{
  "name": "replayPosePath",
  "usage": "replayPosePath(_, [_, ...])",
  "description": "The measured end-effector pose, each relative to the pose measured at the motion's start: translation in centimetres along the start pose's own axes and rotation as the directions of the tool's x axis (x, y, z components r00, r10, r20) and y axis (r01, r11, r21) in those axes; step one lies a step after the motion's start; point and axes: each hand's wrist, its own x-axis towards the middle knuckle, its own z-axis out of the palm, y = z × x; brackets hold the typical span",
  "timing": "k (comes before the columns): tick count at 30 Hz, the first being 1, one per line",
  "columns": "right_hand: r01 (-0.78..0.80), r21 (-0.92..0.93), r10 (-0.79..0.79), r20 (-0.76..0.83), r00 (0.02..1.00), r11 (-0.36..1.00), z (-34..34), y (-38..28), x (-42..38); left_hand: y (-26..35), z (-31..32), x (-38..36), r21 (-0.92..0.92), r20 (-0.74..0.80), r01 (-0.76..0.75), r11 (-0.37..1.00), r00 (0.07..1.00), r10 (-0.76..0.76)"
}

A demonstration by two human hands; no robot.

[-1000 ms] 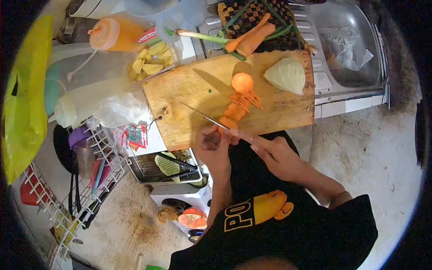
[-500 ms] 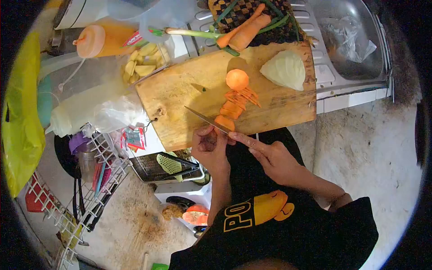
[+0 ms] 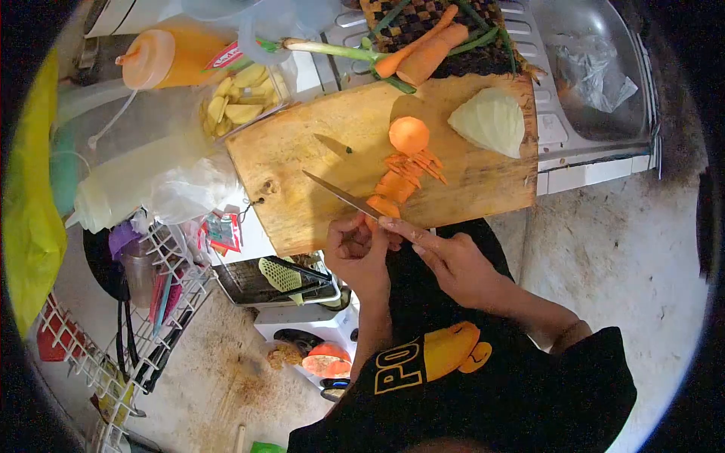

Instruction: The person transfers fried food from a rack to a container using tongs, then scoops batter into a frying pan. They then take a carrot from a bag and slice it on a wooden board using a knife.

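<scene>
My right hand (image 3: 453,260) grips a kitchen knife (image 3: 332,188), its blade pointing left over the near edge of the wooden cutting board (image 3: 302,215). With curled fingers, my left hand (image 3: 359,253) holds a carrot piece (image 3: 371,223) right beside the blade, mostly hidden by the fingers. Overlapping carrot slices (image 3: 396,186) lie just beyond the knife. Past them come thin carrot strips (image 3: 427,164) and a round carrot chunk (image 3: 408,135). A pale cut cabbage piece (image 3: 489,124) rests on the board's right part.
Behind the board are whole carrots (image 3: 434,54) and a spring onion (image 3: 325,50) by a woven mat (image 3: 423,23). Cut potatoes (image 3: 242,98) fill a clear container at left, near an orange sauce bottle (image 3: 151,60). A metal sink (image 3: 604,113) is at right, a wire rack (image 3: 170,294) lower left.
The view has shifted slightly, so the board and vegetables appear a little further right and lower. Both hands keep their hold on the carrot piece and the knife.
</scene>
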Motion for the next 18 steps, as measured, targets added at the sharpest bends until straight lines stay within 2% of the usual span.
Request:
replayPosePath(2, [0.133,-0.059,-0.14,-0.128,0.982,0.989,0.9,1.2,0.3,0.1,0.1,-0.1,-0.009,-0.004,0.011,1.0,1.0,-0.011])
replayPosePath(7, [0.191,-0.004,-0.187,-0.22,0.957,0.982,2.0,1.7,1.2,-0.5,-0.1,-0.3,0.025,-0.012,0.025,0.999,1.0,-0.025])
replayPosePath(9, [0.211,-0.011,-0.207,-0.255,0.945,0.977,1.8,1.3,1.3,-0.7,0.1,-0.3,-0.021,-0.019,-0.001,1.0,1.0,0.001])
replayPosePath(12, [0.183,0.054,-0.163,-0.259,0.952,0.982,1.9,0.8,1.0,0.2,0.5,-0.5,-0.029,-0.006,0.017,0.999,1.0,-0.017])
replayPosePath(14, [0.343,-0.077,-0.346,-0.38,0.858,0.936,2.6,2.0,1.6,0.2,0.5,-0.6,0.006,-0.014,-0.003,1.0,1.0,0.003])
replayPosePath(15, [0.357,-0.087,-0.362,-0.386,0.848,0.93,2.6,1.8,1.5,0.1,0.5,-0.6,0.044,-0.026,-0.017,0.999,0.999,0.018])
replayPosePath(17, [0.218,-0.063,-0.227,-0.338,0.914,0.974,2.5,1.3,1.0,0.0,0.4,-0.6,0.001,-0.003,-0.048,0.999,0.999,0.048])
replayPosePath(18, [0.233,-0.071,-0.243,-0.346,0.906,0.97,2.6,1.3,1.0,-0.1,0.4,-0.5,-0.04,0.017,-0.062,0.997,0.998,0.063])
